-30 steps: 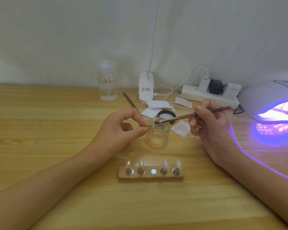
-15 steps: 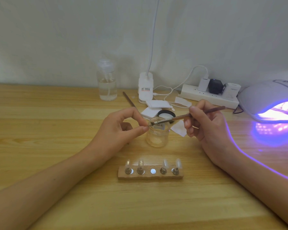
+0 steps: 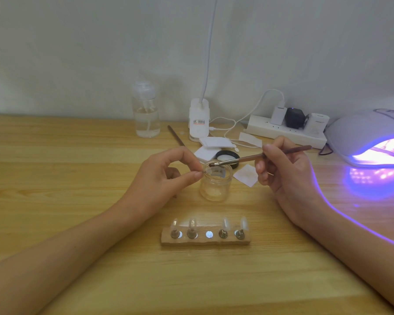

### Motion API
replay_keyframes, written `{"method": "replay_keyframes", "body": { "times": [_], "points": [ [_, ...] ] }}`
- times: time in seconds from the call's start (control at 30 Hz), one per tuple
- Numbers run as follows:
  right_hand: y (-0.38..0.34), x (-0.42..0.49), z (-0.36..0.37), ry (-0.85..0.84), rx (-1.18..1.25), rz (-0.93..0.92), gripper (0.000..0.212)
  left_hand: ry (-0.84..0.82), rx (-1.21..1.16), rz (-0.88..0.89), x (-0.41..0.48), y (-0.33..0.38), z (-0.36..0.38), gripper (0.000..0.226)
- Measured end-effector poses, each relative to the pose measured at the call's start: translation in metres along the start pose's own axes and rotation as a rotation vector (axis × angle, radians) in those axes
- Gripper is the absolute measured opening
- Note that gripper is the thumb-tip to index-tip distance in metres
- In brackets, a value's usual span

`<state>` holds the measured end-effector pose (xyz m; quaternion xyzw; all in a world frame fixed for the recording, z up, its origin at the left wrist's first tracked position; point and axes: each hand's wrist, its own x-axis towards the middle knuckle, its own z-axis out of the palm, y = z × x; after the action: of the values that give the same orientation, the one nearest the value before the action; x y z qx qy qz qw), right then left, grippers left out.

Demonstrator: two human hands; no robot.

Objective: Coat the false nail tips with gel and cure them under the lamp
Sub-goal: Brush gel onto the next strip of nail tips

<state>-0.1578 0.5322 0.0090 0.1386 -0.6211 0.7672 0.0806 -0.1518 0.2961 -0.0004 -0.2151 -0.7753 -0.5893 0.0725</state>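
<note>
Your brush (image 3: 248, 158) has lifted a touch off the nail tip (image 3: 207, 171) since a moment ago. Your left hand (image 3: 166, 178) pinches that nail tip between thumb and forefinger at the jar (image 3: 216, 189) rim, and your right hand (image 3: 284, 171) grips the brush. Four more tips (image 3: 243, 222) stand in the holder (image 3: 206, 241) on the surface (image 3: 77, 167). The lamp (image 3: 355, 133) glows violet at right.

At the back of your table (image 3: 55, 167), upper middle of the frame, a pump bottle (image 3: 146, 114) stands part full of clear liquid. Just right of it is a white clip base (image 3: 199, 120) with a stalk rising out of frame. A thin brown stick (image 3: 176, 136) lies between them. Further right, a power strip (image 3: 284, 134) carries three plugs. White pads (image 3: 215, 142) are stacked below the base.
</note>
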Motion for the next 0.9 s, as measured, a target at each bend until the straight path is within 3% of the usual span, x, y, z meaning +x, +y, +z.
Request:
{"method": "replay_keyframes", "body": {
  "times": [0.4,0.53,0.7,0.9],
  "points": [
    [0.0005,-0.0006,0.0007,-0.037,-0.011,-0.006,0.029,0.001,0.008,-0.001,-0.0003,0.0002,-0.0001,0.013],
    [0.0013,0.0001,-0.0011,0.039,-0.042,0.011,0.033,0.026,0.007,-0.018,-0.001,-0.0002,0.0003,0.011],
    [0.0013,-0.0004,0.0006,-0.034,-0.022,-0.019,0.028,0.036,0.002,-0.044,-0.001,-0.0001,0.0008,0.011],
    [0.0012,0.0001,-0.0012,0.034,-0.024,-0.004,0.034,0.038,-0.006,-0.071,-0.0009,-0.0001,-0.0001,0.013]
  ]
}}
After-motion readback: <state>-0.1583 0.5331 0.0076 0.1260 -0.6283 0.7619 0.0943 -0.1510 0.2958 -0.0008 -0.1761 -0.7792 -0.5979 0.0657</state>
